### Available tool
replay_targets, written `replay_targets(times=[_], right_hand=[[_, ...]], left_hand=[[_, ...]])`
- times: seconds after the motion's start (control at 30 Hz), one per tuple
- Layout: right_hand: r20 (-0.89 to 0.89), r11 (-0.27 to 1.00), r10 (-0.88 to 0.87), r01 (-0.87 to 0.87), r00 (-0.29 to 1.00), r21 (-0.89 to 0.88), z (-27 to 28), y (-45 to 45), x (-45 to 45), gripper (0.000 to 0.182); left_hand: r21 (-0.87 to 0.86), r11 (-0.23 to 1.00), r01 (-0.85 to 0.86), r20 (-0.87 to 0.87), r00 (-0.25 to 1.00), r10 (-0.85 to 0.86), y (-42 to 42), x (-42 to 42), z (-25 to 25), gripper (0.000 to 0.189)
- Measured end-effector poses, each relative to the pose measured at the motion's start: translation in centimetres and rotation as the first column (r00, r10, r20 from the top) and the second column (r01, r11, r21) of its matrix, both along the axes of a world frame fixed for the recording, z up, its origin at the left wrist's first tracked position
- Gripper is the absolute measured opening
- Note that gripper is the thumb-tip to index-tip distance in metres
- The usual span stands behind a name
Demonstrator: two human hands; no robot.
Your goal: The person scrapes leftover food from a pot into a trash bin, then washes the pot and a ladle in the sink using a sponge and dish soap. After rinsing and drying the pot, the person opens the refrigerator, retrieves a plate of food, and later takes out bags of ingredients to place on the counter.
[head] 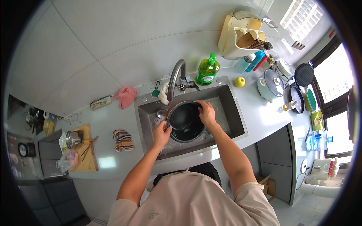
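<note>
Both hands hold a dark-lined cooking pot (185,121) with a brownish outside over the sink (237,115). My left hand (161,134) grips its left rim, thumb on top. My right hand (207,112) has the upper right rim, with the fingers partly hidden behind the wall. The pot's inside looks wet and shiny. Above its far edge arches the grey faucet (176,76); whether water runs is hard to tell. Suds and water lie on the sink bottom. A wire caddy (152,84) behind the sink carries a whitish cloth (164,93) and a green scrubber (155,93).
A green soap pump bottle (208,72) stands behind the sink. Right of it are a yellow apple (239,82) and a lidded light-blue pot (270,84). Leftward lie a striped cloth (123,140), a pink cloth (126,97) and a wooden cutting board (90,161) bearing a glass jar (73,139).
</note>
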State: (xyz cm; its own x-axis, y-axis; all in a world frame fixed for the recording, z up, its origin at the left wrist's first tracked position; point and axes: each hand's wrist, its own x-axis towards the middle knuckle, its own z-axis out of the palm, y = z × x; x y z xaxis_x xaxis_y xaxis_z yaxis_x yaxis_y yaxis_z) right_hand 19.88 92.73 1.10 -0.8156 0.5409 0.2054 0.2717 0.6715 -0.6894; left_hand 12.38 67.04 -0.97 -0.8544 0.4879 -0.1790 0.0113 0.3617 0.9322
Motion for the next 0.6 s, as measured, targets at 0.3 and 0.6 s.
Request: replay_targets(times=[0.3, 0.6], right_hand=[[0.088, 0.993, 0.106, -0.102, 0.990, -0.051, -2.5, 4.6, -7.0, 0.062], [0.328, 0.974, 0.029, 0.046, 0.944, -0.220, -3.1, 4.5, -5.1, 0.059]], left_hand=[[0.144, 0.976, -0.164, 0.355, 0.929, 0.103, 2.5, -1.5, 0.3, 0.014], [0.225, 0.953, -0.203, 0.319, 0.939, 0.125, 2.7, -3.3, -0.6, 0.013]])
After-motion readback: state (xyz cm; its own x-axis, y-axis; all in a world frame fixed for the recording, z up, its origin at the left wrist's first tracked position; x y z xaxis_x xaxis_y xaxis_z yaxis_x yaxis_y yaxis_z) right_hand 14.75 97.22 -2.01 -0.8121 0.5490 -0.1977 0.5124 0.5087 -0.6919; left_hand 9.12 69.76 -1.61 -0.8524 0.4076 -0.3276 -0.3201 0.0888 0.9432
